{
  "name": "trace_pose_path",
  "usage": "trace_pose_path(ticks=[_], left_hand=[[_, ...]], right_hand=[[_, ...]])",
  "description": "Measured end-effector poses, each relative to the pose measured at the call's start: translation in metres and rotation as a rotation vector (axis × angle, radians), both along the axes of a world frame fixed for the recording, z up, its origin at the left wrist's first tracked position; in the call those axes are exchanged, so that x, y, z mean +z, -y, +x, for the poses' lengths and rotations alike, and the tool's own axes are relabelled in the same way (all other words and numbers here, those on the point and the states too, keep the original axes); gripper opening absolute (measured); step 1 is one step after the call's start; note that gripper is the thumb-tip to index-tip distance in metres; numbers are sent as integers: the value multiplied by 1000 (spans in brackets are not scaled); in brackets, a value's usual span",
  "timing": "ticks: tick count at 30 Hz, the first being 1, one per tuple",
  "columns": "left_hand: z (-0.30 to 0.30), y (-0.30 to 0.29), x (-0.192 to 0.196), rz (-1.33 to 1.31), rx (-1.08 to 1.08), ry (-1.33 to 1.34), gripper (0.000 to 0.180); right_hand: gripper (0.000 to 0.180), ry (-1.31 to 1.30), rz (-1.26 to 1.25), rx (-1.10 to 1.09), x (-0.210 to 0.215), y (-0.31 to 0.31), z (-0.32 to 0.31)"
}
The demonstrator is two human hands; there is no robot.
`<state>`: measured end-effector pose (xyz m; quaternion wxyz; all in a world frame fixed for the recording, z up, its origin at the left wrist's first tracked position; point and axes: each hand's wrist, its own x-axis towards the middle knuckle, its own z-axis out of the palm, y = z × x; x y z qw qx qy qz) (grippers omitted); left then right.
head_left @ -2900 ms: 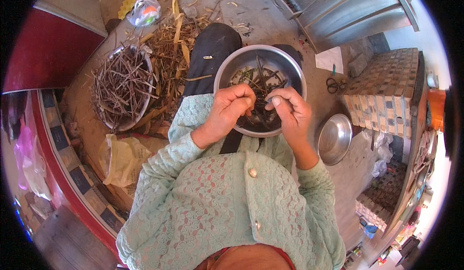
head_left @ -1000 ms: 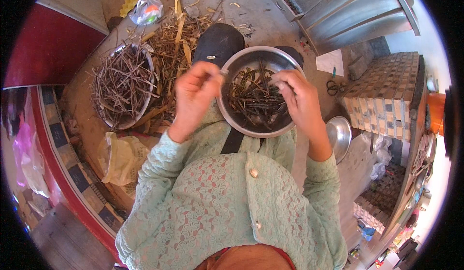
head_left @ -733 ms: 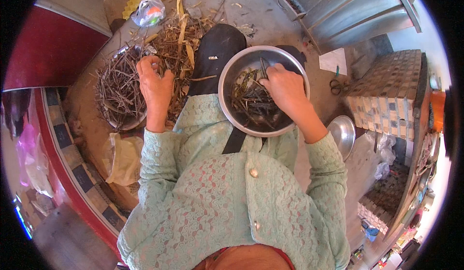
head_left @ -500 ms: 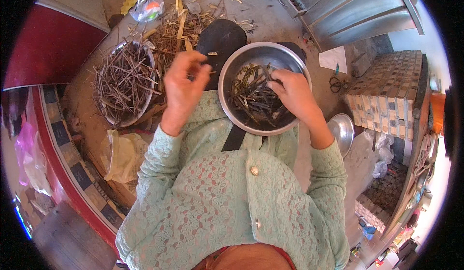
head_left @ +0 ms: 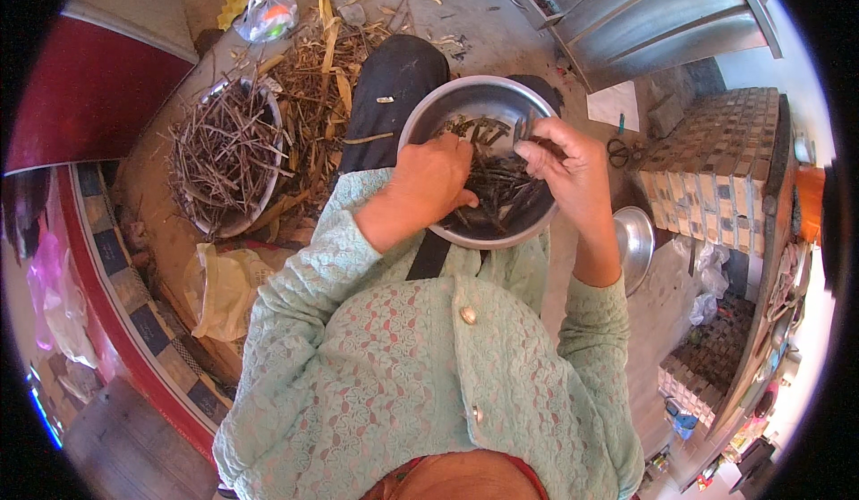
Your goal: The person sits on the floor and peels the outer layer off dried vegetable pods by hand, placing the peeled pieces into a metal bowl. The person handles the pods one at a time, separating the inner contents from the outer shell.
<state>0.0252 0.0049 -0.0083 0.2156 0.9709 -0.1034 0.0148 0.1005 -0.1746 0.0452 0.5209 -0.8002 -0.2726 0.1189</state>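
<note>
A round metal bowl (head_left: pixel 419 124) rests on my lap, holding dark, thin dried pods (head_left: pixel 501 182) and some greenish bits towards its far side. My left hand (head_left: pixel 428 182) reaches over the bowl's left rim, thumb apart from the fingers; the fingertips are partly hidden, and nothing shows in its grasp. Above the right side of the bowl, my right hand (head_left: pixel 565 165) pinches a dark dried pod (head_left: pixel 520 130) between thumb and fingers.
On the floor to the left stands a basin (head_left: pixel 276 111) heaped with brown stick-like pieces (head_left: pixel 224 156). Dry husks and stalks (head_left: pixel 318 97) lie beside it. To the right are a shallow metal dish (head_left: pixel 635 241), scissors (head_left: pixel 617 151) and a tiled block (head_left: pixel 711 178).
My left hand has moved right, from beside the bowl to over it. My right hand has lifted slightly and shifted right, now with a pod raised in its fingers.
</note>
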Motion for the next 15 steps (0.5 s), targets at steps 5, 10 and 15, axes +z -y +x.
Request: trace_pose_path(ticks=[5,10,15], left_hand=[[7,1,-7,-39,-28,-18,45],[5,5,3,-110,13,-75,39],[5,11,11,-325,9,-78,45]], right_hand=[[16,41,-60,-18,-7,0,-3],[16,51,-83,-14,-6,3,-5],[10,16,-39,-69,-7,0,-7]])
